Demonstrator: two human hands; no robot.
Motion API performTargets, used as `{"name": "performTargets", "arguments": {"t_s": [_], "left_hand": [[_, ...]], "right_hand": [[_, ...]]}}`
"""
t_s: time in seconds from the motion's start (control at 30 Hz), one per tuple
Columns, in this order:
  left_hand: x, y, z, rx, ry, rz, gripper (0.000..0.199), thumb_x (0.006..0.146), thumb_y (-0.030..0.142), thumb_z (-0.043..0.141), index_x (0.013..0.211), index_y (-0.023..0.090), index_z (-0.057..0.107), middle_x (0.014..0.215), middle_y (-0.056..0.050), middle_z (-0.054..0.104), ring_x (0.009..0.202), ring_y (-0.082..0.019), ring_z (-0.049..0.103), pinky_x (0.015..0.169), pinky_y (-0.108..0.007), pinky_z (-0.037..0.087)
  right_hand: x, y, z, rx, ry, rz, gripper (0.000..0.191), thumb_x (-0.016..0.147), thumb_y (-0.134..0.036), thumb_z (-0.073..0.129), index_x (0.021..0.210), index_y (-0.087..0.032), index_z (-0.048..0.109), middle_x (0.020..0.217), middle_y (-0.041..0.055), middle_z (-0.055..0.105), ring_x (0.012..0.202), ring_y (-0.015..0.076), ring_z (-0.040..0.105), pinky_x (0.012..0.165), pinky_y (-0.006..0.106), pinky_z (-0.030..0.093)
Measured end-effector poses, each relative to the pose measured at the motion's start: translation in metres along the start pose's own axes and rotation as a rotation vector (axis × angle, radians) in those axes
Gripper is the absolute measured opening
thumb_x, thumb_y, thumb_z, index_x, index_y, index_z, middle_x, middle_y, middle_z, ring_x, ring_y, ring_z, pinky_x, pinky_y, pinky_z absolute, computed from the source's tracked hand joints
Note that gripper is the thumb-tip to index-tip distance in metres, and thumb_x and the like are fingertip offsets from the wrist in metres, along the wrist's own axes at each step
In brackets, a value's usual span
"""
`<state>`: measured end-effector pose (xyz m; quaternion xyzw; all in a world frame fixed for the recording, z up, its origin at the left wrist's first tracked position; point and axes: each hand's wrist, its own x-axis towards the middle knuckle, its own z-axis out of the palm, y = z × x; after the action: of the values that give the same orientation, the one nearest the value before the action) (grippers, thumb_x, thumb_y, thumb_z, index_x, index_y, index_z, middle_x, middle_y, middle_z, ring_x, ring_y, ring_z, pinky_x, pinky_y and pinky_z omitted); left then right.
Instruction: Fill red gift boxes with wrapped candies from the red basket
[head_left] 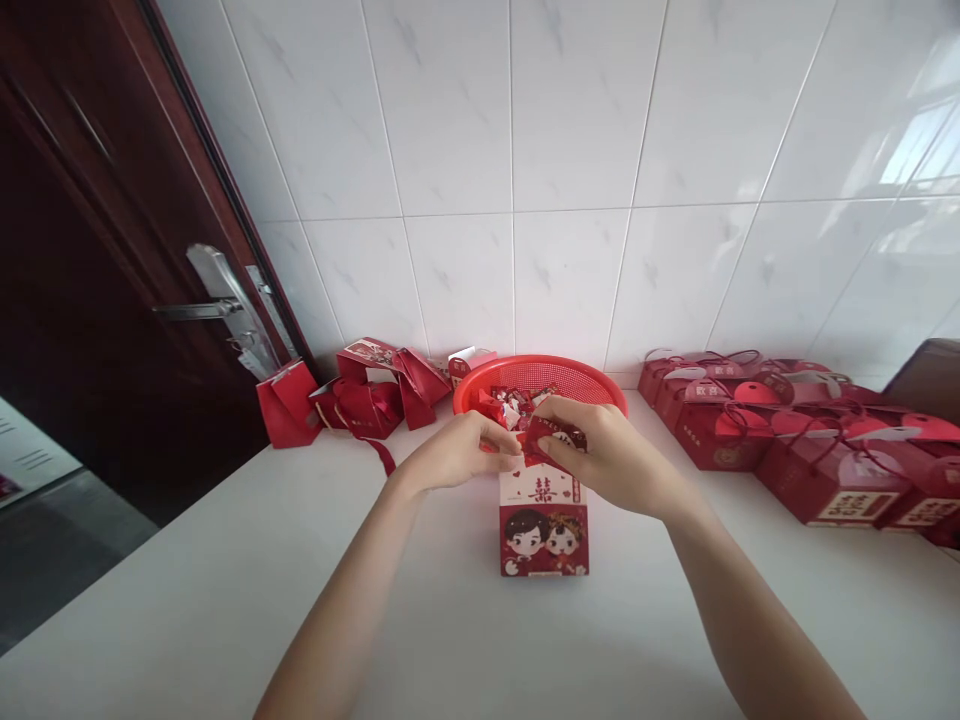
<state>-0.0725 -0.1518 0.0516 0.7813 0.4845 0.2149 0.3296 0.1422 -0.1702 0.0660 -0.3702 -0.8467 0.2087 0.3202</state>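
Observation:
A red and white box (544,538) with two cartoon faces and a red character stands on the white table, front side toward me. My right hand (596,450) pinches a dark red flap at the top of this box between thumb and fingers. At the box's upper left, my left hand (469,450) has its fingers closed together near the opening; what they hold, if anything, is too small to make out. Behind both hands sits a red plastic basket (577,372) with wrapped sweets (517,405) in it.
Several red boxes (724,435) with cords fill the table's right side. Folded red boxes (375,390), a small red bag (289,405) and a red ribbon (379,452) lie at the back left. A tiled wall bounds the white table (435,620); a dark door (97,200) stands left.

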Motion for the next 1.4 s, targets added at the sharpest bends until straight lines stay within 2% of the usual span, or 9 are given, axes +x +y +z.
{"name": "performTargets", "arguments": {"t_s": [0.07, 0.23, 0.33, 0.47, 0.73, 1.0, 1.13, 1.27, 1.4], "left_hand": [[0.006, -0.006, 0.002, -0.052, -0.008, 0.013, 0.016, 0.078, 0.034, 0.068, 0.071, 0.021, 0.072, 0.073, 0.002, 0.065, 0.075, -0.017, 0.056, 0.069, -0.026, 0.039], [0.012, -0.009, 0.01, -0.074, 0.056, -0.04, 0.038, 0.081, 0.044, 0.066, 0.055, 0.018, 0.057, 0.057, 0.004, 0.046, 0.058, -0.012, 0.04, 0.057, -0.028, 0.027], [0.012, -0.005, 0.013, -0.096, 0.043, -0.049, 0.031, 0.075, 0.045, 0.073, 0.062, 0.018, 0.065, 0.064, 0.002, 0.057, 0.065, -0.016, 0.05, 0.061, -0.028, 0.033], [0.005, 0.002, 0.01, -0.107, -0.037, -0.056, 0.033, 0.066, 0.045, 0.083, 0.084, 0.02, 0.074, 0.09, -0.002, 0.072, 0.084, -0.021, 0.063, 0.075, -0.03, 0.044], [0.0, 0.006, 0.007, -0.058, -0.087, -0.018, 0.041, 0.067, 0.046, 0.081, 0.1, 0.024, 0.073, 0.097, -0.001, 0.074, 0.094, -0.024, 0.067, 0.079, -0.029, 0.048], [0.001, 0.006, 0.008, -0.092, -0.097, -0.017, 0.044, 0.067, 0.043, 0.082, 0.107, 0.026, 0.075, 0.102, -0.001, 0.075, 0.097, -0.024, 0.067, 0.085, -0.03, 0.049], [0.001, 0.007, 0.007, -0.084, -0.104, -0.028, 0.047, 0.069, 0.045, 0.081, 0.112, 0.026, 0.075, 0.097, -0.001, 0.076, 0.095, -0.025, 0.067, 0.085, -0.031, 0.05], [0.001, 0.008, 0.008, -0.079, -0.096, -0.005, 0.044, 0.07, 0.044, 0.08, 0.11, 0.028, 0.076, 0.106, 0.0, 0.076, 0.1, -0.025, 0.067, 0.089, -0.03, 0.049], [0.001, 0.009, 0.008, -0.073, -0.096, -0.005, 0.045, 0.069, 0.044, 0.08, 0.111, 0.029, 0.076, 0.107, -0.001, 0.076, 0.103, -0.026, 0.067, 0.09, -0.031, 0.048]], "right_hand": [[0.002, 0.003, 0.001, 0.006, 0.009, 0.017, 0.011, 0.086, -0.013, 0.048, 0.079, -0.021, 0.052, 0.068, -0.0033, 0.048, 0.059, 0.0113, 0.036, 0.053, 0.027, 0.026], [0.009, 0.015, 0.001, 0.099, 0.043, 0.011, 0.008, 0.087, -0.017, 0.05, 0.084, -0.021, 0.055, 0.074, -0.0018, 0.055, 0.064, 0.0125, 0.044, 0.057, 0.027, 0.033], [0.013, 0.022, 0.002, 0.156, 0.071, -0.027, 0.01, 0.088, -0.02, 0.051, 0.078, -0.02, 0.053, 0.072, -0.0021, 0.054, 0.064, 0.0123, 0.044, 0.058, 0.027, 0.034], [0.016, 0.027, 0.002, 0.185, 0.083, -0.031, 0.012, 0.087, -0.02, 0.051, 0.076, -0.02, 0.052, 0.071, -0.0025, 0.052, 0.063, 0.0117, 0.043, 0.056, 0.027, 0.034], [0.009, 0.018, -0.001, 0.143, -0.033, -0.04, 0.008, 0.088, -0.017, 0.052, 0.086, -0.019, 0.06, 0.081, 0.0004, 0.061, 0.069, 0.0129, 0.051, 0.061, 0.027, 0.036], [0.007, 0.018, 0.003, -0.114, -0.175, 0.011, 0.01, 0.087, -0.012, 0.055, 0.08, -0.02, 0.055, 0.072, -0.0018, 0.058, 0.059, 0.0108, 0.043, 0.056, 0.026, 0.027], [0.005, 0.014, 0.001, -0.113, -0.158, 0.029, 0.016, 0.086, -0.009, 0.052, 0.074, -0.02, 0.052, 0.066, -0.0032, 0.054, 0.055, 0.0094, 0.039, 0.055, 0.027, 0.025], [0.003, 0.011, -0.001, -0.106, -0.131, 0.042, 0.02, 0.085, -0.007, 0.05, 0.069, -0.019, 0.051, 0.062, -0.0038, 0.052, 0.052, 0.0086, 0.034, 0.054, 0.027, 0.024], [0.002, 0.012, -0.001, -0.086, -0.156, 0.02, 0.016, 0.088, -0.012, 0.051, 0.081, -0.019, 0.063, 0.076, 0.0016, 0.068, 0.059, 0.0106, 0.049, 0.056, 0.026, 0.029]]}}
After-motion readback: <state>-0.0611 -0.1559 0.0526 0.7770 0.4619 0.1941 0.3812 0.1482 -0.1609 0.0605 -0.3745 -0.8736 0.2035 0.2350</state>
